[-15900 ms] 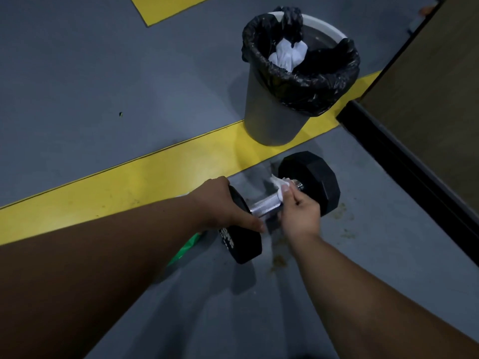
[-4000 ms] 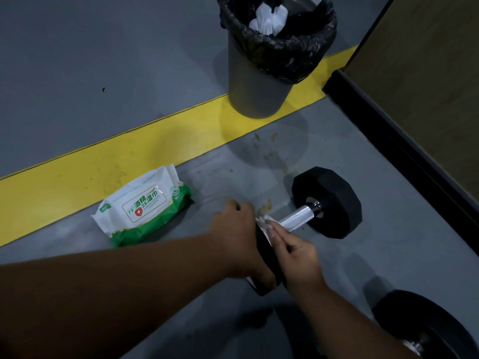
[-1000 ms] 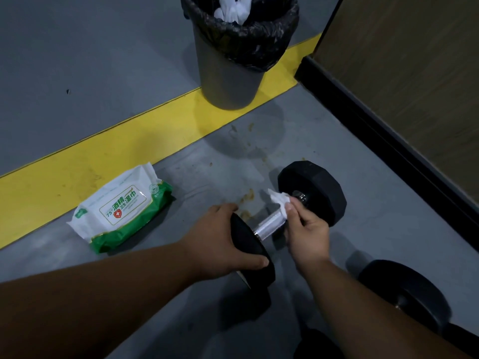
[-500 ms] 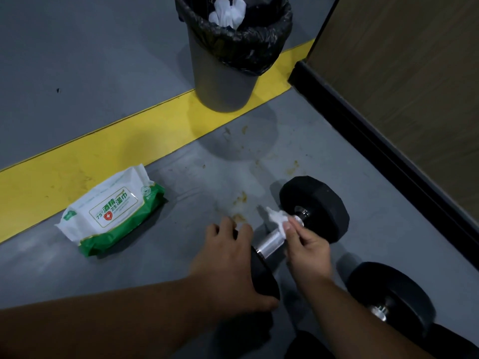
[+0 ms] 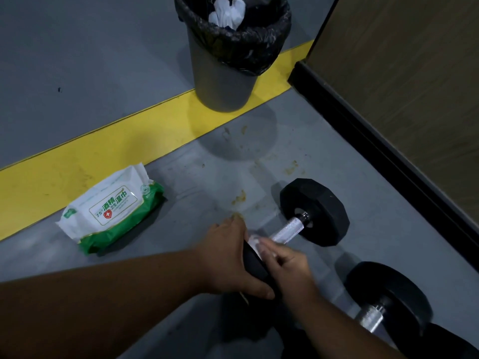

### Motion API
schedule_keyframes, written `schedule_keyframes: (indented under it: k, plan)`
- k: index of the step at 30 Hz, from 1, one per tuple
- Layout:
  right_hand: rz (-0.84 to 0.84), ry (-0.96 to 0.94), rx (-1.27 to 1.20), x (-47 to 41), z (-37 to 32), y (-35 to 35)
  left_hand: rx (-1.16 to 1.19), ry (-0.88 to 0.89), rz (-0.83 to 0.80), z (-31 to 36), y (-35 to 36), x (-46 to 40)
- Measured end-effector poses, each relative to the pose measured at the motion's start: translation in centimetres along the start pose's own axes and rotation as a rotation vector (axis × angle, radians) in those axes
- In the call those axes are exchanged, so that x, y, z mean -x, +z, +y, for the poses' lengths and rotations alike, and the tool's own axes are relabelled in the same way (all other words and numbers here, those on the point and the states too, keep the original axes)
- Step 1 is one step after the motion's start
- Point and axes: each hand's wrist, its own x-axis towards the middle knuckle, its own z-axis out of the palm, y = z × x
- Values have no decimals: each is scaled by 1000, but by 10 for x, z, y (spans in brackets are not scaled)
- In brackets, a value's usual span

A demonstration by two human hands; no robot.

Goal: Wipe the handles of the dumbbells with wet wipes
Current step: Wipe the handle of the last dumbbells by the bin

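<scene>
Dumbbell (image 5: 305,224): lower centre of the frame, lying on the floor (image 5: 77,60), black hex heads, knurled chrome handle (image 5: 289,229) running diagonally. Far head and upper part of the handle exposed; near head under the hands.

Left hand (image 5: 228,263): grip clasped over the near head (image 5: 255,263), thumb along its lower edge. Judged a bracing hold, so the weight does not roll while the handle is rubbed.

Right hand (image 5: 287,265): fingers curled, grip closed on a white wipe (image 5: 255,242) at the near end of the handle, hard against the head. Slightly blurred, so the exact finger lie is unclear. Judged mid-stroke at the inner end.

Second dumbbell (image 5: 383,304): lower right, on the floor, near the first but apart; untouched by either hand. Whether its handle is wiped cannot be told.

Wipe pack (image 5: 111,211): left of centre, white and green, flat on the floor just below the yellow line (image 5: 77,161); within reach of the left hand, presumably for the next sheet.

Bin (image 5: 228,53): top centre, grey with black liner, standing on the yellow line; white crumpled wipes (image 5: 228,11) show inside. Placed close, probably for used sheets.

Surface: grey painted floor, scuffed, with brownish stains around centre. Diagonal yellow stripe from left edge to upper right.

Room: wood-grain panel (image 5: 414,86) with black base strip (image 5: 388,156) along the right. Lighting dim.
</scene>
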Motion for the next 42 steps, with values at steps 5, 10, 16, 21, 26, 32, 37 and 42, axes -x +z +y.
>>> schedule_keyframes:
  k: [5,10,16,21,26,32,37,42]
  plan:
    - [290,-67,99,-25,-9,-36,3,3,6,-1,-2,-1]
    - [318,-50,33,-6,-1,0,18,20,21,-3,-1,0]
    - [217,-131,192,-22,-3,-29,-2,36,43,-2,0,1]
    - [317,-219,358,-26,-1,-31,-21,43,48,-2,-1,2]
    - [40,-267,504,-15,-3,-40,-8,51,54,-3,0,0]
    - [-6,-105,266,-22,-8,-41,-14,75,69,-4,1,1]
    - [-144,-112,212,-20,-6,-28,-22,89,82,-4,1,0]
    - [123,9,-118,-24,-14,-29,-19,81,67,-3,0,1]
